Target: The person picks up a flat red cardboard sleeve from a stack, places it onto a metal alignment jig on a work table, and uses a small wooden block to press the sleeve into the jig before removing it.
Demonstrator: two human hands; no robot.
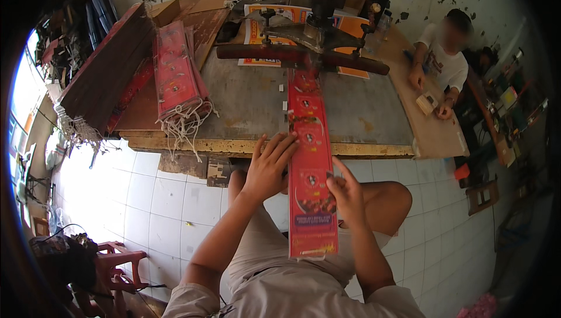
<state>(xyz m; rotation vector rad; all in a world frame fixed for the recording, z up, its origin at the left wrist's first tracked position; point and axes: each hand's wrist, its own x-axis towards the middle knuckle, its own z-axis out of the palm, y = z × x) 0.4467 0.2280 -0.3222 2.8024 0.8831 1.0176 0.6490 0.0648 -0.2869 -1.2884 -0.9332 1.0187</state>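
A long red printed strip (311,142) runs from under a dark metal press (315,34) across the table's front edge and down over my lap. My left hand (270,165) lies on the strip's left edge near the table edge, its fingers stretched out and slightly apart. At the right edge, lower down, my right hand (349,194) holds the strip with the thumb on top and the index finger pointing forward. Its other fingers are partly hidden. The press has a reddish-brown crossbar above the strip's far end, which is hidden beneath it.
On the table (245,107), a bundle of red strips (177,78) with white strings lies at the left. Beside it leans a thick dark stack (108,66). Printed orange sheets (350,28) lie behind the press. A person (447,55) handles a small block at the right. A red stool (123,265) stands lower left.
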